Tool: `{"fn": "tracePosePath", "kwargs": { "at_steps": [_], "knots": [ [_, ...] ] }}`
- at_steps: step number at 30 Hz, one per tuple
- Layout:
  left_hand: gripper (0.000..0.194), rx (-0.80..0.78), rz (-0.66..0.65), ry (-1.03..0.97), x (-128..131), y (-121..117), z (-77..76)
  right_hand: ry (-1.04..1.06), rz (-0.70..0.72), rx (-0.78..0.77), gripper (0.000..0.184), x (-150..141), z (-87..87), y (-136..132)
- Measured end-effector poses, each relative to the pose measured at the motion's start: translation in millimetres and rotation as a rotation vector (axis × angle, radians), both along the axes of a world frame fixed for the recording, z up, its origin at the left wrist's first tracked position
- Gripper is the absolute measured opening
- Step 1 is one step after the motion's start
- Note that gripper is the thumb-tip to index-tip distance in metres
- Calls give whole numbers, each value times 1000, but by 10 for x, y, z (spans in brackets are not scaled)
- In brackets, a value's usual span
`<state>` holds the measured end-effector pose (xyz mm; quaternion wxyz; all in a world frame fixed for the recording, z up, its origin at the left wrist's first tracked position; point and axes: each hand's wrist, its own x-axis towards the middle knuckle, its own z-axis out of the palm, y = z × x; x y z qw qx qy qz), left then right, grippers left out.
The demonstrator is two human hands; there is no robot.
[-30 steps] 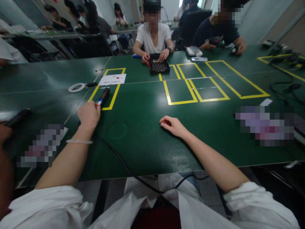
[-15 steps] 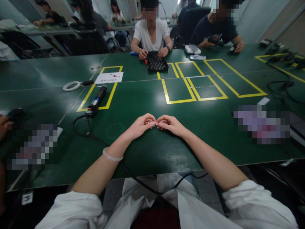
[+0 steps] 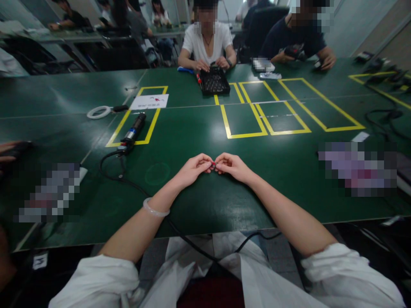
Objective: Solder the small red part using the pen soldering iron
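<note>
Above the green table (image 3: 205,205), my left hand (image 3: 197,168) and my right hand (image 3: 233,166) meet fingertip to fingertip. Between them they pinch a small red and dark piece (image 3: 213,164), too small to name and mostly covered by the fingers. Both hands are closed on it. To the left of my left hand, a black cylindrical electric screwdriver (image 3: 134,128) with a blue band lies inside a yellow tape outline (image 3: 150,130). Its black cable (image 3: 141,188) runs across the table toward my lap.
Across the table a person in white handles items over a black compartment tray (image 3: 215,83). A white paper (image 3: 150,102) and a white ring-shaped cable (image 3: 99,112) lie at the left. More yellow tape outlines (image 3: 247,136) mark the table. A blurred purple item (image 3: 356,167) lies right.
My left hand has let go of the electric screwdriver, leaving it in the tape outline, and has moved right to meet my right hand at the small piece.
</note>
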<state>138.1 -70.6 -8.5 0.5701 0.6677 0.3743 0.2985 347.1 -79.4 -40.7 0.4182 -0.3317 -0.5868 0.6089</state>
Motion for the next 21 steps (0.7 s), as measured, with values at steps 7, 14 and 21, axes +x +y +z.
{"fn": "tracePosePath", "kwargs": {
  "at_steps": [7, 14, 21],
  "knots": [
    [27, 152, 1, 89, -4, -15, -20, -58, -65, 64, 32, -10, -4, -3],
    [36, 267, 89, 205, -200, -161, 190, -78, -55, 88, 30, 20, -37, 16],
    [36, -141, -174, 278, -976, -864, 581, -118, -72, 89, 33, 23, -85, 25]
  ]
}}
